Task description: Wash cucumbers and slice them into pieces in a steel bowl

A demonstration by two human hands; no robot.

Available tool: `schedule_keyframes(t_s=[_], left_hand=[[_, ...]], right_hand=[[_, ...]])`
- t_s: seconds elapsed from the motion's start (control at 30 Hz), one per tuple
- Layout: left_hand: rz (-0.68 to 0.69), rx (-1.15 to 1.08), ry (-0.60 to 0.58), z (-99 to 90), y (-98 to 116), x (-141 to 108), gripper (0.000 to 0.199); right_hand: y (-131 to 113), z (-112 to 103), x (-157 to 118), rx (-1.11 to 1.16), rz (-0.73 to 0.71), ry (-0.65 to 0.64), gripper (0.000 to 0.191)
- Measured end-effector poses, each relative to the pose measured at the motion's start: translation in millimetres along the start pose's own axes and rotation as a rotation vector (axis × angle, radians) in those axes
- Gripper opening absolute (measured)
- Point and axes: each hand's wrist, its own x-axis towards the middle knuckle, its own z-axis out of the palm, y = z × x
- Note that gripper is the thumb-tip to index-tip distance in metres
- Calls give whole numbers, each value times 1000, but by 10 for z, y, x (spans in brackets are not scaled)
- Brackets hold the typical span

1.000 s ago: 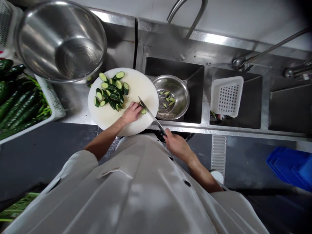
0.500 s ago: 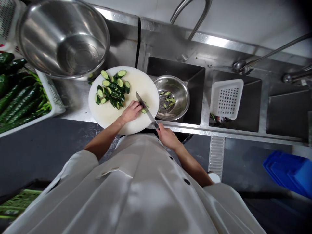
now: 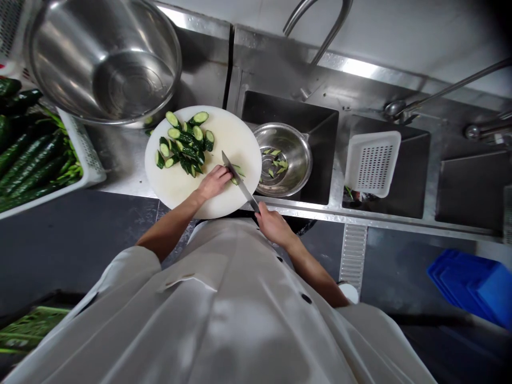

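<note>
Head view, cucumber piece [image 3: 234,181] at left grip [image 3: 215,182], knife [image 3: 243,186] in right grip [image 3: 274,225]

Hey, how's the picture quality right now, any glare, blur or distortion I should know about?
Head view, now: bright glare on the steel ledge behind the sinks and soft reflections inside the large bowl; the top right corner falls to black; wide-lens stretching seems to bend the scene towards the edges; the knife reads clearly, though fine detail under the left hand is hidden.
</note>
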Motion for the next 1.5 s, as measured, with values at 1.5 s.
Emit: schedule_keyframes(t_s=[1.5], left_hand=[[-500,305,-89,-780,-142,184,35]], right_hand=[[630,276,259,325,-65,148,28]])
